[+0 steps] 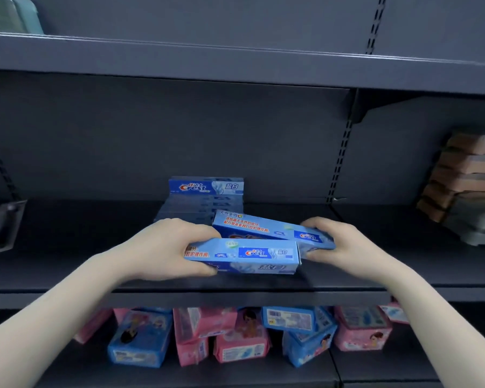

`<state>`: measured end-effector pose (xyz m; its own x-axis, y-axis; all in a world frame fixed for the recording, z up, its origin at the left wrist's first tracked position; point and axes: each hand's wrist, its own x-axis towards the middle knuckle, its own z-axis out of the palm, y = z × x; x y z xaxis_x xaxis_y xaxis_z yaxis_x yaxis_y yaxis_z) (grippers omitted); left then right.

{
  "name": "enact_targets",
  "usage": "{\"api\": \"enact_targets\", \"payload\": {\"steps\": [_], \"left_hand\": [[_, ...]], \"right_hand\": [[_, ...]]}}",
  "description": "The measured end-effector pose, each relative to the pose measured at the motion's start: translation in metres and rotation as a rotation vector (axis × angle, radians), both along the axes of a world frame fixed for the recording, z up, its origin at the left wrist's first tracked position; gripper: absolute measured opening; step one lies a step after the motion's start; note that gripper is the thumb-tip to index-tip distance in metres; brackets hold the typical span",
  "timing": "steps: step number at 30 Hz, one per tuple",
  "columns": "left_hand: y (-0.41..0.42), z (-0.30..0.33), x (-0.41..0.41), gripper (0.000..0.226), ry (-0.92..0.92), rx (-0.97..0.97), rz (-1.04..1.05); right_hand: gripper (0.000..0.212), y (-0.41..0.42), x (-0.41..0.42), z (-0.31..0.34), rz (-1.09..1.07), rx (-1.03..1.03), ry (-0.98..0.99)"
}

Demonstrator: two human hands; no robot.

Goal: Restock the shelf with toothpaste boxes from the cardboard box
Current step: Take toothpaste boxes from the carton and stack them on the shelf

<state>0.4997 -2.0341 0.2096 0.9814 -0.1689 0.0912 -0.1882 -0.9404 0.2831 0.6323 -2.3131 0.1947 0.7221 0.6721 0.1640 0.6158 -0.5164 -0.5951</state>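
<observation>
Right now you have a toothpaste box in each hand, both held over the dark grey middle shelf (pixel 67 264). Your left hand (pixel 163 247) wraps the left end of the near box (pixel 244 254), thumb on top and fingers curled under; it is light blue with a darker blue Crest panel, red lettering near your thumb and white characters along its front face, lying nearly level. Your right hand (pixel 339 242) grips the right end of the far box (pixel 263 226), which has the same blue print and is tilted, its left end raised and pointing back toward the stack. The two boxes overlap near their right ends, the near one in front; you cannot tell whether they touch.

Behind them, a stack of toothpaste boxes (pixel 205 200) sits toward the back of the shelf, the topmost showing its Crest face to you. The far box's raised corner is just beside the stack's front.

Bare shelf runs to the left and right of the stack, and between your hands and the front lip. The upper shelf (pixel 235 65) hangs well above your hands. Brownish stacked packs (pixel 465 175) sit at the far right, well apart. Pink and blue packets (pixel 235 334) crowd the lower shelf.
</observation>
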Motion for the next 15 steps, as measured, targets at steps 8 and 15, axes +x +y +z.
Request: {"api": "enact_targets", "payload": {"steps": [8,15], "left_hand": [[0.055,-0.004,0.036,0.047,0.035,0.015,-0.031],[0.068,-0.007,0.056,0.02,0.071,0.031,-0.096]], "right_hand": [[0.036,0.07,0.043,0.001,0.039,-0.001,-0.016],[0.032,0.123,0.077,-0.005,0.095,-0.033,0.027]]}}
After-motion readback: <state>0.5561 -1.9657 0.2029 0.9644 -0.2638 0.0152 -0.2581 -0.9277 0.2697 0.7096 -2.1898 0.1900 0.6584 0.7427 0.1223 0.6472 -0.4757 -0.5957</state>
